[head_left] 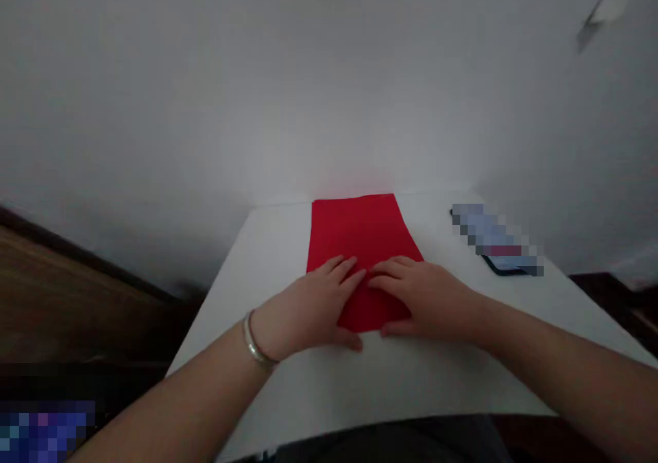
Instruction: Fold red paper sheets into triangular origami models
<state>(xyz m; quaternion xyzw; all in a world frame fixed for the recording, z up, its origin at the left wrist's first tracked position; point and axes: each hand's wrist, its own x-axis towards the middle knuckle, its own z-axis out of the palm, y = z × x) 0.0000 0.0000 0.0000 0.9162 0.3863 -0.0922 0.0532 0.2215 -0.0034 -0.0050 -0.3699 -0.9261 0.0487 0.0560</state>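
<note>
A red sheet of paper [357,230] lies flat on the white table [277,243], its far edge close to the wall. My left hand [323,302], with a silver bangle [251,339] at the wrist, rests on the sheet's left near part, fingers stretched out and thumb by the near edge. On the right near part lies my right hand [419,298], fingers spread flat, its thumb along the near edge. The fingertips of both hands almost meet over the middle of the paper. My hands cover both near corners of the sheet.
A phone with a blurred-out screen [493,240] lies on the table to the right of the paper. The grey-white wall [349,92] stands right behind the table. Brown wooden furniture [77,298] is low on the left, beside a pixelated patch.
</note>
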